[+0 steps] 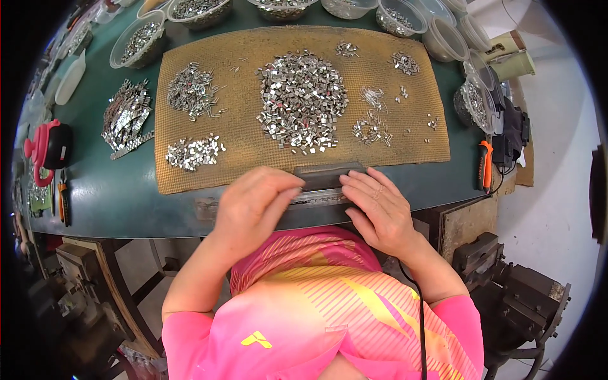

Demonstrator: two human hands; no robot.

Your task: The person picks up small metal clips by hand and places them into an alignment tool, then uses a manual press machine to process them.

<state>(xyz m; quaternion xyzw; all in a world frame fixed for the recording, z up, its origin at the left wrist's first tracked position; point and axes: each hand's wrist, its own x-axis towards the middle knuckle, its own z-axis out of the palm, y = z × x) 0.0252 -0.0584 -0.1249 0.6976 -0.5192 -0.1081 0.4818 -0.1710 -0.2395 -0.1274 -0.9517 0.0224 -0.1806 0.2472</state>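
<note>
At the table's front edge lies a long metal strip [316, 198] with a groove and small parts along it. Behind it sits a dark, smooth bar [326, 180]. My left hand [250, 201] is at the strip's left part, its thumb and fingers drawn together in a pinch; whatever is between the fingertips is too small to make out. My right hand [382, 208] rests with fingers stretched out over the right end of the bar and strip. Just beyond both hands, a brown textured mat [237, 136] carries a large heap of small silvery metal pieces [303, 101].
Smaller piles of metal parts [195, 152] dot the mat. Linked metal bands [128, 117] lie left of it. Plastic bowls [140, 41] line the far side. Orange-handled pliers [485, 166] lie at right, another pair [64, 199] at left near a pink-and-black object [50, 147].
</note>
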